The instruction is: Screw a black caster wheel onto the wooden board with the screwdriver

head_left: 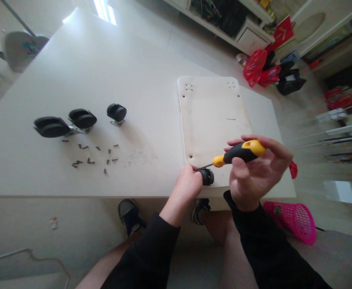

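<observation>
Head view: the right hand (256, 170) has its fingers wrapped around the yellow-and-black handle of a screwdriver (238, 153), whose thin metal shaft slants down and left toward the near corner of a flat, pale rectangular board (213, 116) with rounded corners and small screw holes. The left hand (189, 184) has its fingers curled together against a black caster wheel (207, 176) sitting at that near board edge, beside the screwdriver tip. The board lies on a smooth, matte white table (103, 80). Well to the left stand three more glossy black caster wheels (79, 120) on metal plates, with small dark screws (93, 157) scattered just in front of them. A pink mesh basket (293, 220) sits on the floor at right.
</observation>
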### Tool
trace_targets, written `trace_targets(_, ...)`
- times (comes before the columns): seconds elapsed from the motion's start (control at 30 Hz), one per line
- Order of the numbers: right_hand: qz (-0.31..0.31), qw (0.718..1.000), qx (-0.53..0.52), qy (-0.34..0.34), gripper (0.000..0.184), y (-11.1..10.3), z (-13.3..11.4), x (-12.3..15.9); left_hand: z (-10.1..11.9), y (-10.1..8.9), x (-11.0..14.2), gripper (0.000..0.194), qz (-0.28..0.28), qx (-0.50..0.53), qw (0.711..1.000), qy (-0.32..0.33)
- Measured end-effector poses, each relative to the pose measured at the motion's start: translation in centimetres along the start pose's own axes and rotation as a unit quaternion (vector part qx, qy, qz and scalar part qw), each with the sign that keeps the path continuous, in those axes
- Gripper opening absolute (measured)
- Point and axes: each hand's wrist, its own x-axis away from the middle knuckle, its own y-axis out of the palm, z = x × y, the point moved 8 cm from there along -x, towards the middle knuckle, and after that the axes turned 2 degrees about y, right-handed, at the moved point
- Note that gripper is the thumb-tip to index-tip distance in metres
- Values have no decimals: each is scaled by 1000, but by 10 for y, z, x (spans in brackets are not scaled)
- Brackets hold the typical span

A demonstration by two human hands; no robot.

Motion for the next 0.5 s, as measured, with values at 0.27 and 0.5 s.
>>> trace_targets(0.27, 11, 1000, 4, 28, 44, -2, 0, 1, -1, -1, 1, 17, 10, -6, 1000, 7)
trace_targets(0.5, 28, 999, 31, -7, 57, -5, -5, 1, 2, -2, 4, 20, 3, -25, 1000, 2)
